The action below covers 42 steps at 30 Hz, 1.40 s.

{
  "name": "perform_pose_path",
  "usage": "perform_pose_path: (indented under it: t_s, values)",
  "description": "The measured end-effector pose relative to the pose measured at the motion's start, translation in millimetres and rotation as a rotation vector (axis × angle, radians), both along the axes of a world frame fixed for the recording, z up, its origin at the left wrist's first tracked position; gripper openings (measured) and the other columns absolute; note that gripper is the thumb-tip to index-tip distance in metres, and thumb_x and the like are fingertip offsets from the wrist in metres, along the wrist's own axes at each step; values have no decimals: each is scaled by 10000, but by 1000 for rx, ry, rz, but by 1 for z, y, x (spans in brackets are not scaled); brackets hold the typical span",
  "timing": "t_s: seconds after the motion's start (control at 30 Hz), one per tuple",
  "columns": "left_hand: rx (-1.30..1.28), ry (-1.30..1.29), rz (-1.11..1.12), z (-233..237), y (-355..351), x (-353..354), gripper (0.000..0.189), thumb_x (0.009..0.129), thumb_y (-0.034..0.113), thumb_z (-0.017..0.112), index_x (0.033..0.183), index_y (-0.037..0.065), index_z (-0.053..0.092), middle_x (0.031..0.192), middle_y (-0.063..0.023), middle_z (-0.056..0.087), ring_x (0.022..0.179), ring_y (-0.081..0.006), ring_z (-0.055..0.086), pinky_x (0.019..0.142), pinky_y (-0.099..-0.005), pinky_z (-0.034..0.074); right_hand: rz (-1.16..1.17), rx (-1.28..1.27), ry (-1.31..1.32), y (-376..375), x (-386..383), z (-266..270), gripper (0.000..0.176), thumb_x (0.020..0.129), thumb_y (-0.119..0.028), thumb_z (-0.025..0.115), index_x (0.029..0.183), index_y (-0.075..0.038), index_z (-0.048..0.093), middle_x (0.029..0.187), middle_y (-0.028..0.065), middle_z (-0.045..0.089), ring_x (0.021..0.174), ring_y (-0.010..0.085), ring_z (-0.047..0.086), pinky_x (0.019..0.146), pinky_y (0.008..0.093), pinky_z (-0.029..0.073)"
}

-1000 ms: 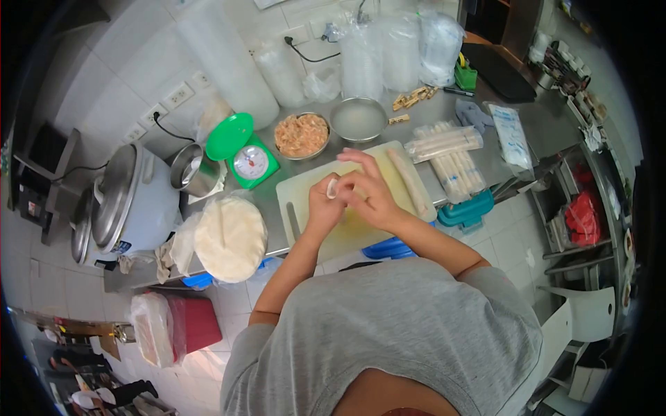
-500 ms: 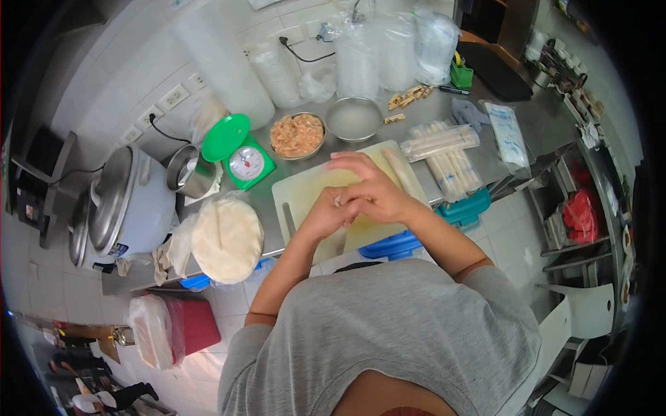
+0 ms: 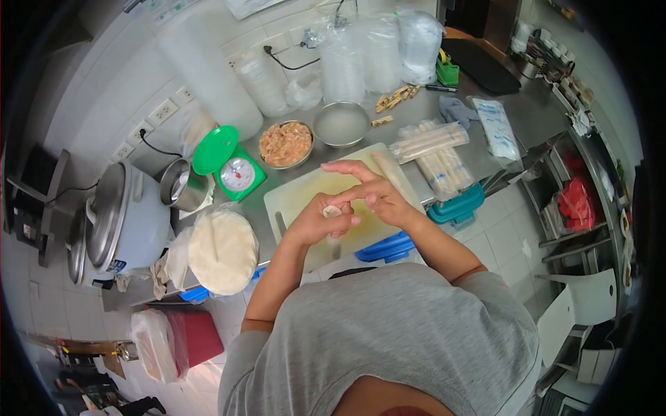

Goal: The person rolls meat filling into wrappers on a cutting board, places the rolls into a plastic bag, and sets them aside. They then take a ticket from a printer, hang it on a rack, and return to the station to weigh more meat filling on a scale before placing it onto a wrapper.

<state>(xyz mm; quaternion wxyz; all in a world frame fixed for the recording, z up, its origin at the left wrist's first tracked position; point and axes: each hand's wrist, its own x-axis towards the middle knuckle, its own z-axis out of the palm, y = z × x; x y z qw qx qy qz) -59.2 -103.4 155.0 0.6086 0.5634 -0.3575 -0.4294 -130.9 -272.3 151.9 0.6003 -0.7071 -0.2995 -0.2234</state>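
Observation:
Both hands meet over the pale cutting board [image 3: 295,197] on the steel counter. My left hand [image 3: 313,220] is closed around a pale rolled wrapper [image 3: 333,211], whose open end shows between the thumb and fingers. My right hand [image 3: 371,191] touches the top of that roll with its fingertips, the other fingers spread. A finished long roll [image 3: 390,173] lies on the board's right side. A knife [image 3: 280,223] rests along the board's left edge. Behind the board stand a metal bowl of pinkish filling [image 3: 285,143] and a metal bowl of water [image 3: 340,123].
A stack of round wrappers in plastic [image 3: 223,251] lies left of the board, next to a green kitchen scale [image 3: 229,166], a steel cup [image 3: 177,184] and a rice cooker [image 3: 125,218]. Bagged finished rolls [image 3: 437,156] lie to the right. Stacks of plastic containers [image 3: 361,55] line the wall.
The hands dropped slightly toward the near edge of the board and turned the roll, so its open end now faces up. The camera view shifted a little.

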Motion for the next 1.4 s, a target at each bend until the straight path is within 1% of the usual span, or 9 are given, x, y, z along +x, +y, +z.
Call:
perform_pose_path:
  t_s: [0.33, 0.43, 0.53, 0.67, 0.77, 0.9, 0.93, 1.1, 1.4]
  values:
    - [6, 33, -128, -16, -3, -1, 53, 720, 68, 612, 690, 25, 612, 551, -25, 550, 471, -80, 500, 452, -218, 365, -124, -368, -209, 0, -10, 7, 474, 887, -494, 503, 894, -66, 706, 1340, 153, 454, 1265, 390, 346, 1030, 502, 265]
    - [16, -5, -144, -10, -3, -3, 74, 726, 68, 582, 738, 22, 638, 566, -16, 566, 480, -69, 507, 459, -200, 361, -139, -241, -160, 8, -20, 1, 490, 863, -513, 524, 857, -51, 689, 1325, 145, 451, 1260, 394, 349, 1020, 490, 285]
    - [-59, -50, -79, -24, -9, -11, 89, 771, 84, 591, 772, 16, 649, 569, -15, 566, 485, -66, 504, 463, -198, 363, -257, -531, -206, 6, -27, 2, 469, 839, -499, 578, 935, -48, 664, 1328, 154, 430, 1248, 386, 363, 1012, 492, 298]
    - [-129, 7, 141, -15, -9, -13, 215, 887, 200, 578, 857, -3, 645, 659, -33, 587, 601, -100, 546, 570, -240, 435, -126, 15, 33, 9, -34, -21, 386, 828, -322, 671, 1096, -57, 588, 1273, 142, 464, 1195, 301, 420, 979, 428, 342]
    - [-644, 285, 140, -32, -26, 11, 369, 957, 346, 486, 841, 22, 619, 653, -36, 569, 594, -142, 536, 601, -271, 440, -233, 74, 325, 16, -40, -47, 424, 809, -228, 703, 1151, -45, 532, 1142, 144, 541, 1050, 244, 517, 882, 354, 415]
    - [-396, -137, 562, -36, -60, 33, 558, 956, 546, 323, 1135, 47, 494, 1014, -104, 588, 927, -193, 548, 841, -347, 410, -448, 22, 500, 6, -39, -75, 426, 799, -183, 696, 1150, -24, 516, 947, 148, 611, 837, 250, 602, 735, 332, 475]
    - [-327, 95, 549, -39, -61, 43, 633, 944, 596, 279, 1273, 62, 361, 1211, -122, 501, 1114, -224, 471, 973, -388, 348, -520, 56, 477, 1, -36, -79, 419, 796, -179, 694, 1142, -22, 518, 903, 151, 623, 795, 265, 615, 704, 337, 483]
    - [-186, 176, 690, -59, -61, 48, 752, 902, 671, 278, 1343, 63, 311, 1269, -139, 468, 1164, -243, 439, 976, -420, 333, -955, -129, 557, -66, -19, -112, 368, 800, -190, 638, 1118, -30, 542, 927, 218, 634, 881, 386, 602, 750, 413, 481]
    - [-30, 87, 734, -96, -35, 41, 768, 901, 659, 314, 1336, 27, 329, 1268, -159, 478, 1149, -254, 457, 958, -411, 358, -906, -622, 879, -130, 6, -146, 296, 768, -250, 646, 954, -20, 661, 930, 204, 652, 872, 377, 612, 782, 436, 479]
